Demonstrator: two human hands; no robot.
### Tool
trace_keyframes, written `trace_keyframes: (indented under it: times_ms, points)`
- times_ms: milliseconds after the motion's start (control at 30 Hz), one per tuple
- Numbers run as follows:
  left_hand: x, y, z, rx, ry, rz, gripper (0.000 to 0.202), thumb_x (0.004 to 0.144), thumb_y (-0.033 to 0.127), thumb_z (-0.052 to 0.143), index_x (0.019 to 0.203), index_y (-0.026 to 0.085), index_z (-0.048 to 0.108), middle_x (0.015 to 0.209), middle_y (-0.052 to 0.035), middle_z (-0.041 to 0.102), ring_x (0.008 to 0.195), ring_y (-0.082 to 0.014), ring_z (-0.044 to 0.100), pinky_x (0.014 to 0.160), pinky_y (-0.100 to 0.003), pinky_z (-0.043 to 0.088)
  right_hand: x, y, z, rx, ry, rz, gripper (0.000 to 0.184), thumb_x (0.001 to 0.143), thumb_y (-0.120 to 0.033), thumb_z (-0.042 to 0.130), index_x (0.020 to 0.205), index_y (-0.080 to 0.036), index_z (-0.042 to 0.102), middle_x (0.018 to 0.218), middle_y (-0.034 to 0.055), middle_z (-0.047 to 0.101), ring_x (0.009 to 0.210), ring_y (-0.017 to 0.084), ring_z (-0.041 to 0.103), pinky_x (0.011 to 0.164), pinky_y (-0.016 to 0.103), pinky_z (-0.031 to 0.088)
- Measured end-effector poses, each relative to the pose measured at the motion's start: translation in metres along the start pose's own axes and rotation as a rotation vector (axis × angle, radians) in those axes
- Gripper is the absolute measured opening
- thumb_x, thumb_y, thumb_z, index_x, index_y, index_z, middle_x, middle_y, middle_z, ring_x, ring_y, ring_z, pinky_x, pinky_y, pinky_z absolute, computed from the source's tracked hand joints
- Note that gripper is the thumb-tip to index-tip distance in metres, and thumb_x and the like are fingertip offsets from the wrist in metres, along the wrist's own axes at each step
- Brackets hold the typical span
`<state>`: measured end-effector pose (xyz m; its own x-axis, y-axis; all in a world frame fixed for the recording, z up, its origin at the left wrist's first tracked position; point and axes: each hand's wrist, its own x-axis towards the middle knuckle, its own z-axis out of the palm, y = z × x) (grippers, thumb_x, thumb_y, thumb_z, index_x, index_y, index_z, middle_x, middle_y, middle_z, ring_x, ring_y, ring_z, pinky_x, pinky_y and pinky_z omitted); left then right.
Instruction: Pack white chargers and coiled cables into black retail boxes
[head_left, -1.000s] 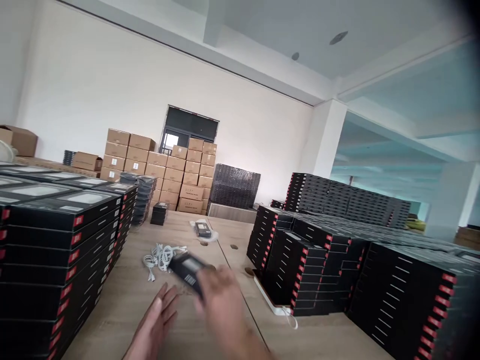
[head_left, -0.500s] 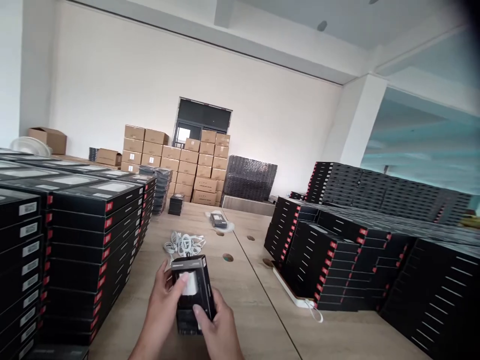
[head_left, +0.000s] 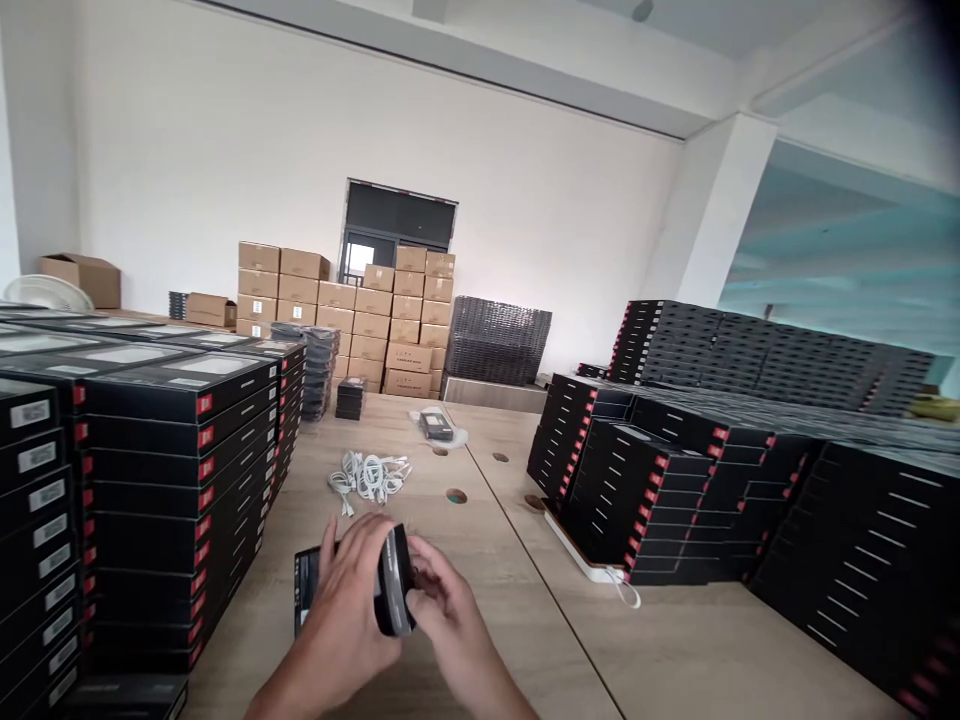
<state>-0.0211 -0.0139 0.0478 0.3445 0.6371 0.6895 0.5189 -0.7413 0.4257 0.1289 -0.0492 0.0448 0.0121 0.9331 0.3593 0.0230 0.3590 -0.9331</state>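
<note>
Head view: left hand (head_left: 346, 600) and right hand (head_left: 444, 612) around edge-up black box (head_left: 395, 582).

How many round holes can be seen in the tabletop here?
4 round holes: one right of the white cables, one before the bagged item, one right of that, one at the right stacks' foot. Stacks may hide more.

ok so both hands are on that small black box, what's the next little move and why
Probably turn the black box flat. It stands on edge, gripped between the left hand and right hand above the table, while every box in the stack at the left lies flat, so levelling it seems next.
</note>
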Motion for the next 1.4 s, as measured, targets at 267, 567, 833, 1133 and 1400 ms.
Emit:
trace_keyframes:
  times_ms: [267,567,833,1133,1400]
  points:
    - [-0.004,0.009,0.002,0.049,-0.217,0.123,0.09,0.049,0.004,0.049,0.137,0.023,0.039,0.14,-0.0099,0.052,0.134,-0.0295,0.041,0.118,-0.054,0.003,-0.001,-0.004,-0.001,-0.247,0.0,-0.047,0.055,0.06,-0.002,0.044,0.107,-0.02,0.065,0.094,0.0011,0.071,0.09,0.022,0.066,0.083,0.032,0.052]
    - [-0.005,0.006,0.015,0.153,-0.065,0.036,0.081,0.056,0.007,0.053,0.135,0.021,0.038,0.134,-0.0106,0.052,0.129,-0.0288,0.044,0.117,-0.051,0.011,0.0,0.011,-0.016,-0.545,0.344,-0.257,0.056,0.066,-0.004,0.046,0.118,-0.023,0.056,0.131,0.0093,0.055,0.114,0.024,0.057,0.095,0.04,0.048]
    - [-0.006,0.008,0.013,0.25,-0.023,0.008,0.079,0.066,0.004,0.05,0.142,0.02,0.034,0.135,-0.0118,0.051,0.129,-0.0282,0.044,0.115,-0.049,0.017,0.005,0.013,-0.01,-0.546,0.113,-0.059,0.017,0.085,-0.024,0.053,0.077,-0.024,0.067,0.13,0.0062,0.058,0.134,0.029,0.038,0.111,0.053,0.028]
    - [-0.006,-0.009,0.017,0.344,-0.022,-0.169,0.07,0.073,0.024,0.058,0.141,0.017,0.039,0.135,-0.0147,0.053,0.125,-0.0311,0.046,0.106,-0.046,0.029,0.024,0.005,-0.069,0.254,0.479,0.137,0.029,0.072,-0.046,0.072,0.081,-0.023,0.058,0.117,0.0063,0.067,0.087,0.022,0.069,0.063,0.031,0.055]
    - [-0.011,-0.028,0.024,0.172,0.061,-0.297,0.059,0.079,0.02,0.053,0.137,0.015,0.043,0.149,-0.0188,0.039,0.138,-0.0316,0.034,0.113,-0.055,0.023,0.019,0.026,-0.081,0.084,0.254,0.387,0.024,0.076,-0.039,0.069,0.076,-0.015,0.071,0.069,0.006,0.073,0.056,0.017,0.065,0.039,0.02,0.038]
